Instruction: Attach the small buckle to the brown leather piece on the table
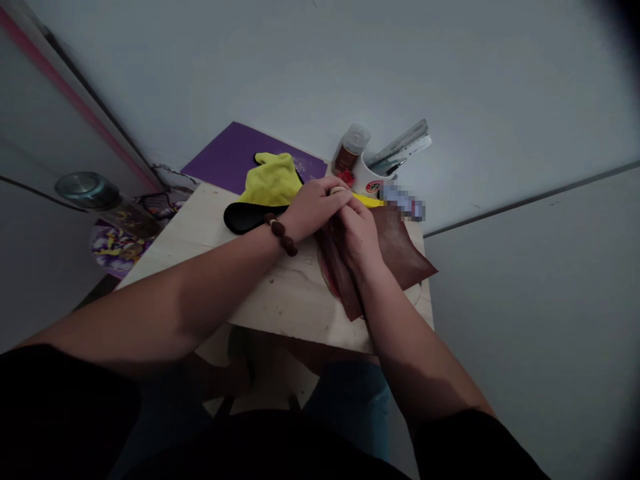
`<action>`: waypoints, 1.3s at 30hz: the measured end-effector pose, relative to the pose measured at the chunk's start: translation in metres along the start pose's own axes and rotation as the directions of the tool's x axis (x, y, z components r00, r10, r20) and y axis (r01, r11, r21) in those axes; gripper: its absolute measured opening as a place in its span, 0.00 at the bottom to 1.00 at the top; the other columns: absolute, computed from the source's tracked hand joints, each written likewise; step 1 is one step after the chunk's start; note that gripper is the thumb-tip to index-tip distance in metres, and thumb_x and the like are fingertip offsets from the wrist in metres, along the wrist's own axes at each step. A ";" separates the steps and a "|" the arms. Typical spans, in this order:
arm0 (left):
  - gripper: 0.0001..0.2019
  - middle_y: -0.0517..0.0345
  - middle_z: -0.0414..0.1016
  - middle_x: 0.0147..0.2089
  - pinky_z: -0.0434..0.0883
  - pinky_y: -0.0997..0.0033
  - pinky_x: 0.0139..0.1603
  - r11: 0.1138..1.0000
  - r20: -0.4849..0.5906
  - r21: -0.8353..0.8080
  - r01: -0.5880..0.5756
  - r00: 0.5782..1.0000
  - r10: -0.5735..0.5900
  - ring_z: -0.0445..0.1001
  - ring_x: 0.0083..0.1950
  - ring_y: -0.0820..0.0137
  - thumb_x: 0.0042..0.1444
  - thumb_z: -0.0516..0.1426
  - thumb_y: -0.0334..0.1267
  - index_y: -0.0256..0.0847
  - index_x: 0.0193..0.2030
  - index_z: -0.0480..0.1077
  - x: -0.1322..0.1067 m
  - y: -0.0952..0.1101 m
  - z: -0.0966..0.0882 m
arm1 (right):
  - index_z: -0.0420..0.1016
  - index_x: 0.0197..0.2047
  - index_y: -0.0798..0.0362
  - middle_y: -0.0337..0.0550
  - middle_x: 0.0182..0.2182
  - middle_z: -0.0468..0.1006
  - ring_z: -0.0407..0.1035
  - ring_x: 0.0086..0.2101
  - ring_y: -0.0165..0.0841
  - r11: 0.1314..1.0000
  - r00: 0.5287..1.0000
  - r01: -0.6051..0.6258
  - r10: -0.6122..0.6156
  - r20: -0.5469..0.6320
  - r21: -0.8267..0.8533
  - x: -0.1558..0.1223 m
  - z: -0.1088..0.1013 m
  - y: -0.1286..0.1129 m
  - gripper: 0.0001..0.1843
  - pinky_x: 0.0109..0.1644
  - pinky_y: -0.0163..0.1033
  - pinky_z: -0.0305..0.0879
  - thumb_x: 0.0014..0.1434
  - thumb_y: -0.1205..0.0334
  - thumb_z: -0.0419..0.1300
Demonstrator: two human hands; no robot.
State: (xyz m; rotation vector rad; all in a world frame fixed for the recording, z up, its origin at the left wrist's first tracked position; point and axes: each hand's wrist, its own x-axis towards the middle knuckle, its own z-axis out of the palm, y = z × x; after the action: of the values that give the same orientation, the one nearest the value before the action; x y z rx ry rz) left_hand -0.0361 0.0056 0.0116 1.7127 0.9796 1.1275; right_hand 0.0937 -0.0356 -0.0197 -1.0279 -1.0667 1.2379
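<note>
My left hand, with a brown bead bracelet at the wrist, is closed and meets my right hand at the fingertips. Both sets of fingers press together around a spot I cannot see into; a small pale round thing shows at the top, its kind unclear. Beneath the right hand a brown leather-like sheet lies creased and partly folded, its front flap reaching toward me. Beside the left wrist are a yellow cloth and a black flat rounded thing.
At the back of the wooden table stand a clear-capped bottle and a white mug with rulers and a pen. A purple sheet lies at the back left. A lidded glass jar stands left of the table; a wall rises behind.
</note>
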 end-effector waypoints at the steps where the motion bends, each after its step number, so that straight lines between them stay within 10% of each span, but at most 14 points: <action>1: 0.11 0.53 0.87 0.46 0.76 0.59 0.56 1.000 0.000 0.001 0.000 1.000 0.000 0.81 0.49 0.60 0.67 0.60 0.43 0.43 0.42 0.83 0.000 0.000 0.000 | 0.84 0.49 0.43 0.37 0.32 0.82 0.79 0.37 0.39 1.000 1.000 0.004 -0.004 0.002 0.000 0.000 0.000 0.001 0.17 0.38 0.41 0.74 0.65 0.43 0.72; 29: 0.14 0.57 0.80 0.32 0.74 0.68 0.40 0.995 0.041 -0.080 0.059 0.998 -0.056 0.78 0.38 0.66 0.74 0.58 0.45 0.42 0.39 0.78 -0.002 -0.001 0.003 | 0.86 0.51 0.44 0.35 0.31 0.83 0.81 0.34 0.36 0.999 0.999 0.043 -0.043 -0.013 0.013 0.003 -0.002 0.007 0.21 0.34 0.39 0.77 0.70 0.36 0.72; 39: 0.15 0.59 0.79 0.30 0.74 0.68 0.38 0.975 0.141 -0.214 0.057 0.990 -0.027 0.78 0.31 0.69 0.77 0.58 0.44 0.41 0.39 0.77 -0.002 0.000 0.004 | 0.81 0.40 0.46 0.32 0.25 0.77 0.69 0.22 0.30 0.992 0.965 0.088 -0.063 -0.256 0.088 0.009 -0.007 0.003 0.24 0.25 0.37 0.67 0.72 0.33 0.68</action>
State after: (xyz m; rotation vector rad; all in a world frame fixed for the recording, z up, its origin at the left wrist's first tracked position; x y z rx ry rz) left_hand -0.0326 0.0030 0.0105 1.5629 0.7739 1.0348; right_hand 0.1001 -0.0261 -0.0230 -1.0288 -0.8318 1.0552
